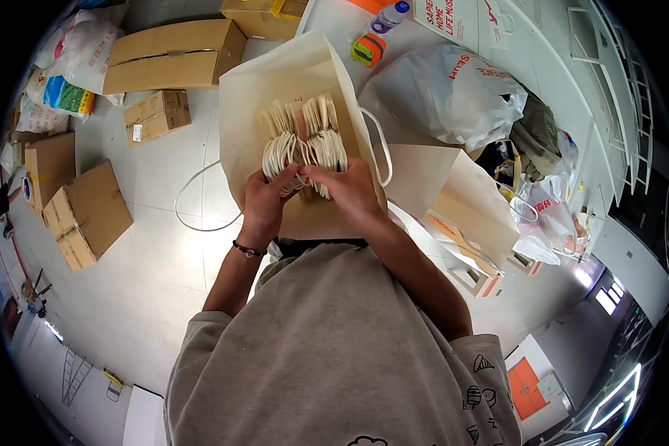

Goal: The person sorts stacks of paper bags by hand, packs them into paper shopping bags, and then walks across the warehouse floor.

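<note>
A large, pale paper bag point(282, 72) stands wide-mouthed in front of my body, a white cord handle hanging at either side. In its mouth is a dense bundle of what look like folded paper bags point(321, 111), their looped white cord handles point(281, 151) bunched together on top. My left hand point(266, 201) is closed on the near left part of the loops, a dark bracelet on its wrist. Opposite it, my right hand point(353, 195) grips the right part. Both thumbs meet near the middle of the bundle. The lower part of the bundle is hidden.
Cardboard boxes point(175, 59) lie on the floor at left and far left. On the white table point(334, 26) at right are a water bottle point(389, 16), an orange-green item point(368, 50) and a grey plastic bag point(446, 93). Another paper bag point(472, 215) is at right.
</note>
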`<action>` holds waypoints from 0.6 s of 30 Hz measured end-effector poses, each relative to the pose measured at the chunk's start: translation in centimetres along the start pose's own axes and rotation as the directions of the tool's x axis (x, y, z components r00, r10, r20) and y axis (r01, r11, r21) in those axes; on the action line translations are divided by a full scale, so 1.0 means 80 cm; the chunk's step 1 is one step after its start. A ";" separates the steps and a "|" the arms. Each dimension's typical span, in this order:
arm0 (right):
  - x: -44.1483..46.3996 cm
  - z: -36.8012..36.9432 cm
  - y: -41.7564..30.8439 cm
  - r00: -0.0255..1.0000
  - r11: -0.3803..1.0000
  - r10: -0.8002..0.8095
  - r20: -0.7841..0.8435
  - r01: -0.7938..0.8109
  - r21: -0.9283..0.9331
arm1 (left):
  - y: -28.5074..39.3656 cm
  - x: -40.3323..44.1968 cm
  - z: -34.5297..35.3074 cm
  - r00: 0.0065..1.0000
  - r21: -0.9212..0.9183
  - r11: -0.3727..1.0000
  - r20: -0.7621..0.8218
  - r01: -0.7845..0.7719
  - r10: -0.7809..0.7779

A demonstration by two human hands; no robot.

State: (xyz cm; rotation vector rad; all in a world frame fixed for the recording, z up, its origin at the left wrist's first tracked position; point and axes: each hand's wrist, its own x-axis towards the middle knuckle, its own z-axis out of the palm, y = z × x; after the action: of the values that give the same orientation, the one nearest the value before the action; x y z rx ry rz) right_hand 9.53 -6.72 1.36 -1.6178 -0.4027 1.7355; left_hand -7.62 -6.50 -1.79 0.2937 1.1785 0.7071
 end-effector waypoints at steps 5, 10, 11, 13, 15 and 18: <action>-0.006 -0.007 -0.012 0.992 0.999 -0.023 -0.125 0.018 -0.038 | 0.000 -0.001 0.002 0.996 -0.025 0.999 -0.079 -0.030 0.027; -0.015 -0.016 -0.028 0.993 0.998 -0.056 -0.105 0.053 -0.030 | 0.002 -0.003 0.000 0.986 -0.003 1.000 -0.164 -0.012 0.011; -0.020 -0.012 -0.033 0.988 0.995 -0.100 -0.114 0.097 -0.034 | 0.006 -0.005 0.001 0.984 -0.016 1.000 -0.177 -0.011 0.008; -0.023 -0.013 -0.035 0.982 0.987 -0.155 -0.112 0.151 -0.047 | 0.004 -0.006 0.001 0.987 0.014 1.000 -0.156 -0.027 0.029; -0.035 -0.011 -0.036 0.980 0.991 -0.115 -0.160 0.103 -0.084 | -0.004 -0.002 -0.011 0.984 0.076 0.996 -0.174 -0.036 0.049; -0.025 -0.030 -0.001 0.977 0.978 -0.202 -0.061 0.204 0.032 | -0.017 0.010 -0.024 0.958 0.751 0.638 -0.023 -0.172 0.286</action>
State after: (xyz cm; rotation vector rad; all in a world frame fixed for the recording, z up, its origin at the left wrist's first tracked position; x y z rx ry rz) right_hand 11.72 -8.60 2.48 -1.5386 -0.4864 1.5316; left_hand -8.75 -7.30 -3.88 1.1293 1.5533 0.4241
